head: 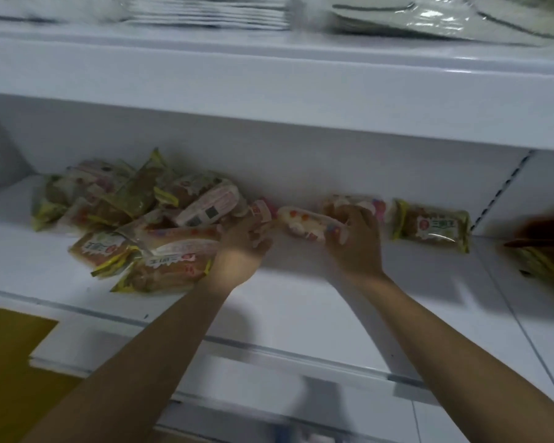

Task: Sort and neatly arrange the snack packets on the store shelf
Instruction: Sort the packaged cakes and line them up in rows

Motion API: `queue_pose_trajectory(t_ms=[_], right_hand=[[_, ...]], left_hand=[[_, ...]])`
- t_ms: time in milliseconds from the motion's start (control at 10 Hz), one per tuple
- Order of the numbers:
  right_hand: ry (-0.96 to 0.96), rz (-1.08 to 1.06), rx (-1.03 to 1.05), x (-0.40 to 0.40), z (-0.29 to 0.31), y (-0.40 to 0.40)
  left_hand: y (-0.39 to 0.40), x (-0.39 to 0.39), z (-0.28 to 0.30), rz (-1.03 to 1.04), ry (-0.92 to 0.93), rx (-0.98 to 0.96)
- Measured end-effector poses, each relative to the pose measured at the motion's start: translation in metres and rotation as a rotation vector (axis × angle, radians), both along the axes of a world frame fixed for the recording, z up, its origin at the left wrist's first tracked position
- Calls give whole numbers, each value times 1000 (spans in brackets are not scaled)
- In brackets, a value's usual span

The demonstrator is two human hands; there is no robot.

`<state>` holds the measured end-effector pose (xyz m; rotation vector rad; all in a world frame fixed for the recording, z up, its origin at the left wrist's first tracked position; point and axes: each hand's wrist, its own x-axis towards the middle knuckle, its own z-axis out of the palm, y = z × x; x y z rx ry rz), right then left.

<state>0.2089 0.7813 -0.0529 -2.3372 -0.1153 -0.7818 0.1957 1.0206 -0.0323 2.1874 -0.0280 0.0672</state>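
Head view looks down onto a white shelf [301, 302] with both bare arms reaching in from the near edge. At the left lies a loose pile [135, 219] of snack packets in yellow-green, orange and pink wrappers, overlapping at odd angles, some tilted up against each other and against the back wall. The left hand [242, 247] sits at the right edge of that pile, palm side turned partly up, fingers curled toward a pink-and-white packet end [261, 211]; blur hides whether it really grips that end or only touches it. The right hand [359, 241] is just right of it, back of the hand up, fingers curled over the right half of a white packet [304, 223] with orange and pink dots, which lies across the gap between the two hands, close to the back wall. Behind the right hand's fingers, another pink-and-white packet [375, 206] rests against the wall. Just right of that lies a green packet [435, 227], flat, label up, lengthwise along the wall. At the far right edge a dark, blurred shape [547, 231] sits above more yellow-green wrappers [544, 266], well apart from the hands. On the upper shelf [269, 87] lie pale goods in clear plastic [429, 17]. Yellow floor [10, 362] shows at lower left.
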Motion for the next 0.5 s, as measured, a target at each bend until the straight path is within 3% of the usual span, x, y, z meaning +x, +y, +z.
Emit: queue_pose_trajectory(t_ms=[100,300,500], right_hand=[[79,15,34,2,-3,-10],[252,72,229,-1,0,-29],[237,-151,353,-2,2,-62]], left_hand=[[-11,5,-13,-45,84,-6],[-48,40,-20,12,20,35],[-93,41,-14,-19,-97,-96]])
